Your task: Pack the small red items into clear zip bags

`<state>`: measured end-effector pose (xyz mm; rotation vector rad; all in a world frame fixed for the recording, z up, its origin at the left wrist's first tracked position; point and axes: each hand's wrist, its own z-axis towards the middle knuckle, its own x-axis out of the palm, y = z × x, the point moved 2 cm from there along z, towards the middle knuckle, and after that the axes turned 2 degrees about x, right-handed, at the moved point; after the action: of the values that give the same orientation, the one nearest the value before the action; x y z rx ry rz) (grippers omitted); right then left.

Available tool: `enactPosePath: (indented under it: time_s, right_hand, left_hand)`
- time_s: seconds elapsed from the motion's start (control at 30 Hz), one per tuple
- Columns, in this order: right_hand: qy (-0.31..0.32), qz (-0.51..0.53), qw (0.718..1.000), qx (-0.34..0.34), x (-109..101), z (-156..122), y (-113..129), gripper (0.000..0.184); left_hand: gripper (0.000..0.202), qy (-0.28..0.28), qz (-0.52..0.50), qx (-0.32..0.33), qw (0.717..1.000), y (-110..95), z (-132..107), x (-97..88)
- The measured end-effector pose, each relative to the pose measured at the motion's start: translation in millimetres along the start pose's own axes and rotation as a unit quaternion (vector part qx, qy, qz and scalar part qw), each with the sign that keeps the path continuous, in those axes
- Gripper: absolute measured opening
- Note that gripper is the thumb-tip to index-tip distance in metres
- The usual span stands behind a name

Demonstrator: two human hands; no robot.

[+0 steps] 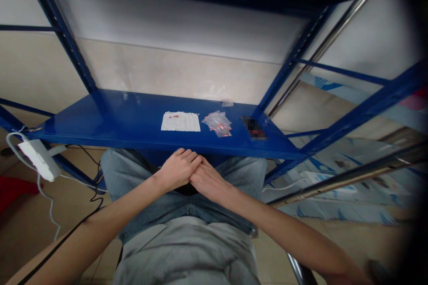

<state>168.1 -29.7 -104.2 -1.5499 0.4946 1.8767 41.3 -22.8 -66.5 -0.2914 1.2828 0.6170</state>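
Note:
My left hand [179,168] and my right hand [209,181] meet over my lap, just below the front edge of a blue metal shelf [117,120]. The left hand's fingers curl closed over the fingers of the right hand. Whether either hand holds anything is hidden. On the shelf beyond them lie a white sheet with red marks [181,121] and a small pile of clear plastic bags with red pieces inside [218,123]. A small dark object [254,128] lies to the right of the bags.
Blue shelf uprights rise at left [63,31] and right [290,64]. A white power strip [39,159] with cables hangs at the shelf's left end. Printed cardboard sheets [337,178] and a metal rod [351,178] lie on the floor to the right.

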Motion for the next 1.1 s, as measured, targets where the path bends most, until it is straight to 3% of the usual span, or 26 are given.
enactPosePath:
  time_s: [0.23, 0.4, 0.47, 0.53, 0.63, 0.7, 0.77, 0.97, 1.1]
  right_hand:
    - [0.043, 0.007, 0.995, -0.087, -26, 17, -3, 0.017]
    - [0.039, 0.019, 0.991, -0.13, -61, 16, -14, 0.018]
    - [0.013, 0.025, 0.993, -0.117, -75, 7, -24, 0.034]
    - [-0.036, 0.04, 0.996, -0.068, -88, 1, -39, 0.053]
    - [-0.112, 0.1, 0.989, 0.019, -94, 10, -69, 0.05]
    - [-0.142, 0.16, 0.976, 0.044, -84, 32, -87, 0.039]
    - [-0.161, 0.202, 0.964, 0.059, -66, 66, -101, 0.029]
    - [-0.145, 0.209, 0.964, 0.075, -1, 180, -116, 0.017]
    - [-0.149, 0.184, 0.968, 0.085, 22, 221, -120, 0.016]
  left_hand:
    - [0.015, 0.001, -0.018, -0.021, 1.0, 15, -2, -2.6]
    - [0.008, -0.052, -0.048, -0.064, 0.995, 32, -5, -4.5]
    - [0.006, -0.093, -0.098, -0.112, 0.984, 46, -9, -4.4]
    - [0.011, -0.163, -0.193, -0.192, 0.948, 62, -12, -3.4]
    - [0.022, -0.271, -0.394, -0.279, 0.833, 76, -12, 1.2]
    - [0.027, -0.293, -0.511, -0.294, 0.753, 74, -10, 5.7]
    - [0.03, -0.281, -0.583, -0.302, 0.7, 68, -7, 10.2]
    - [0.035, -0.241, -0.657, -0.333, 0.633, 67, -8, 25.6]
    - [0.039, -0.237, -0.687, -0.342, 0.595, 79, -10, 34.5]
